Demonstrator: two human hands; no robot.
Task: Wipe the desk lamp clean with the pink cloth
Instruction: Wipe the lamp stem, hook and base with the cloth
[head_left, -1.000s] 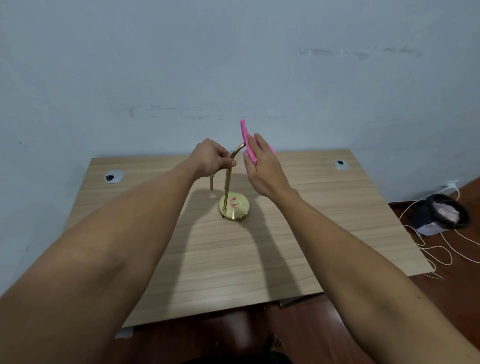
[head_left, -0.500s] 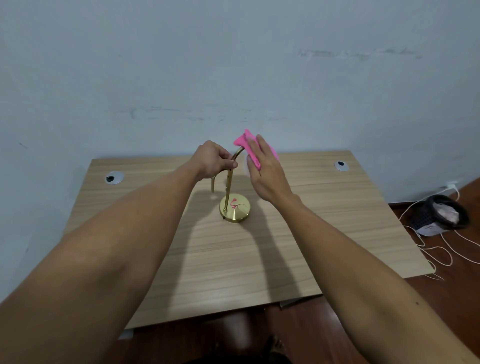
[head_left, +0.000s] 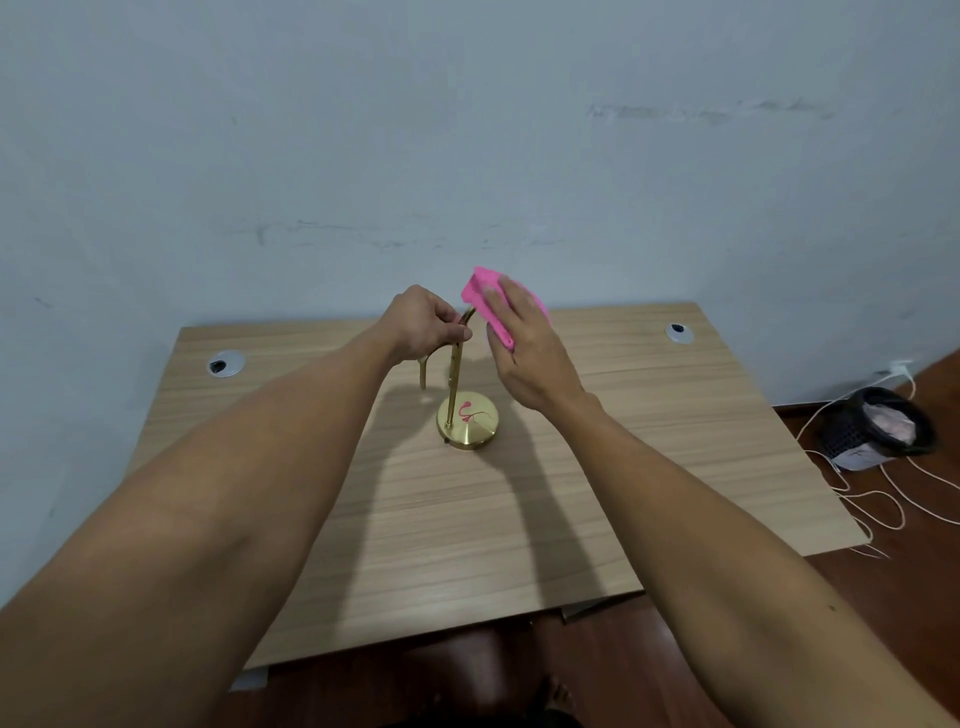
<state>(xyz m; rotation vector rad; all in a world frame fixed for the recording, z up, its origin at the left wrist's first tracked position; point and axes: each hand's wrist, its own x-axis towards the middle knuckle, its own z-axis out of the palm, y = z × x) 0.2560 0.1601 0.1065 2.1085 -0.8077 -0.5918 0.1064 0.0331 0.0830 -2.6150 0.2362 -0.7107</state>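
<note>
Brass desk lamp (head_left: 466, 423) curved, left hand (head_left: 423, 325) gripping, pink cloth (head_left: 485, 301) crumpled.

Pale blue scuffed wall (head_left: 467, 130) at 12 o'clock. Wooden desk (head_left: 649, 467) centre. Dark red floor (head_left: 909, 597), black bin (head_left: 878, 426) and white cords (head_left: 878, 499) at 3 o'clock.

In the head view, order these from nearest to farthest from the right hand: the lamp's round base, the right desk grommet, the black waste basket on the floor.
From the right hand, which holds the pink cloth:
1. Lamp's round base: just below and left of the hand, mid-desk.
2. Right desk grommet: right of the hand, at the desk's back right corner.
3. Black waste basket: far right, off the desk.
</note>
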